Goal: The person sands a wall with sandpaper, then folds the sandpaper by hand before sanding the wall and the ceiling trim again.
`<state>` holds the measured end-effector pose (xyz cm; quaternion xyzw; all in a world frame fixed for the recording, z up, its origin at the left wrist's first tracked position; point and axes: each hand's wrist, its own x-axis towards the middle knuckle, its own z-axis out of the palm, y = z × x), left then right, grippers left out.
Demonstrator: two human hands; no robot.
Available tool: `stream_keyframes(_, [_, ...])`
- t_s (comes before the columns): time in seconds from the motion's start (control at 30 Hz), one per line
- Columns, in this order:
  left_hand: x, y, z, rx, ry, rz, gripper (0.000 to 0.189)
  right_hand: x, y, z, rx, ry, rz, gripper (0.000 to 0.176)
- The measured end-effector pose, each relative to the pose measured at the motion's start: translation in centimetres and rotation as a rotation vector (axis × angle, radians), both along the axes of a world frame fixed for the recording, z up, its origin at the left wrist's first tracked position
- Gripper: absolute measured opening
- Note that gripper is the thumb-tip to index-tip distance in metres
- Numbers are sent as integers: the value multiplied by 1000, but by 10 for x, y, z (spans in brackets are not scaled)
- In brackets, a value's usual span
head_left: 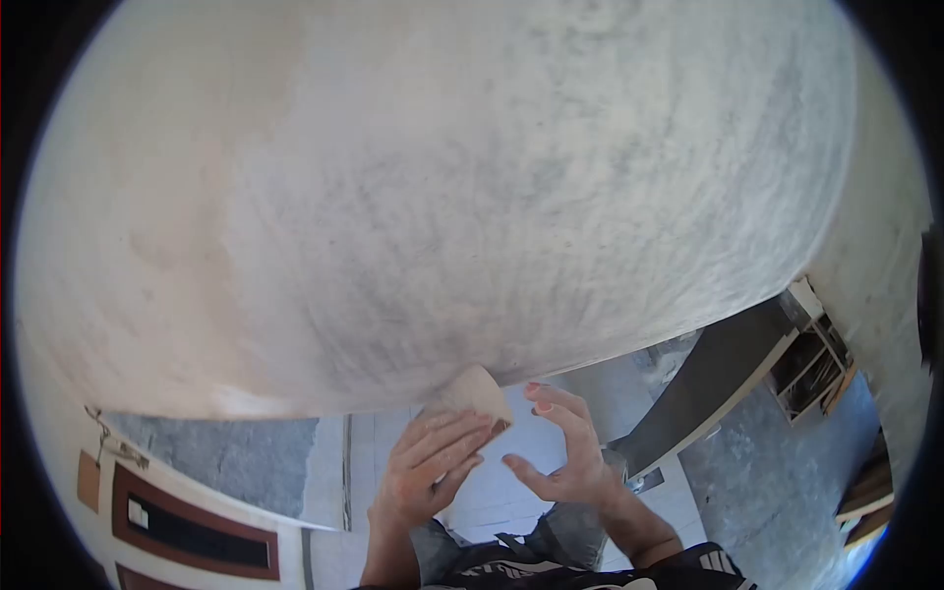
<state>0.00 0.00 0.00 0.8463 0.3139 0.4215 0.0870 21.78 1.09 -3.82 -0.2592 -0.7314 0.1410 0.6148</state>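
Observation:
A light tan curved piece, perhaps sandpaper (pixel 474 393), stands at the lower edge of a large pale surface (pixel 492 197) with grey smudges. My left hand (pixel 433 462) lies against this piece, its fingers along the near side and the thumb below. Just to the right is my right hand (pixel 565 442), its fingers and thumb spread with nothing between them. It does not touch the piece.
A long dark panel (pixel 703 388) slants at the right, beside a wooden shelf unit (pixel 811 359). A red-brown framed item (pixel 197 521) is at the lower left. Light tiles (pixel 511 492) and grey floor (pixel 777 482) show below.

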Motion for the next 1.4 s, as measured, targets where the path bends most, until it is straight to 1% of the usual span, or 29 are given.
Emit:
stream_keyframes(0.07, [-8,2,-13,-11,22,-74,39,1,5,14,37,-132,12,72])
stream_keyframes(0.1, [-4,15,-2,104,71,-61,38,8,18,30,114,-197,7,69])
stream_keyframes(0.17, [-2,-1,-4,149,79,-17,36,10,7,44,73,-404,33,62])
stream_keyframes(0.2, [5,-7,2,194,99,-5,31,13,6,45,79,-428,40,57])
stream_keyframes(0.27, [8,-8,2,226,74,-8,30,12,8,38,102,-468,65,48])
stream_keyframes(0.33, [9,-9,4,231,58,-2,29,12,9,32,136,-607,137,50])
stream_keyframes(0.37, [8,-9,4,218,-19,23,28,14,12,33,157,-675,169,52])
stream_keyframes(0.43, [7,-8,3,190,-182,71,27,27,7,55,229,-589,24,56])
stream_keyframes(0.47, [8,-10,6,253,-286,131,24,33,1,71,258,-538,-44,58])
stream_keyframes(0.53, [-7,-10,-1,170,-218,221,37,60,-4,123,280,-485,-194,64])
stream_keyframes(0.57, [-17,-9,-5,125,-185,266,44,74,1,138,345,-511,-412,65])
stream_keyframes(0.6, [-22,-6,-10,153,-188,293,44,85,7,154,407,-531,-631,66])
stream_keyframes(0.67, [-30,3,-17,206,-193,347,43,101,22,196,430,-387,-813,59])
stream_keyframes(0.73, [-32,7,-16,224,-191,335,43,118,48,242,537,-349,-1060,56])
stream_keyframes(0.8, [-30,10,-10,243,-169,329,42,139,68,287,576,-181,-930,53])
stream_keyframes(0.87, [-24,9,1,261,-129,332,42,153,90,327,581,-100,-927,49])
stream_keyframes(0.97, [-27,18,-2,277,-130,321,41,132,110,356,580,-118,-1155,54])
stream_keyframes(1.07, [-26,20,3,287,-130,296,38,94,114,344,669,-214,-1156,69])
stream_keyframes(1.17, [-29,22,0,276,-110,298,34,88,108,334,677,-435,-1191,76])
stream_keyframes(1.27, [-30,21,4,274,-127,266,31,112,110,380,623,-272,-1106,79])
stream_keyframes(1.37, [-32,21,2,256,-164,265,30,96,116,367,667,-285,-1170,80])
stream_keyframes(1.4, [-33,22,1,253,-162,262,29,83,110,354,674,-317,-1125,81])
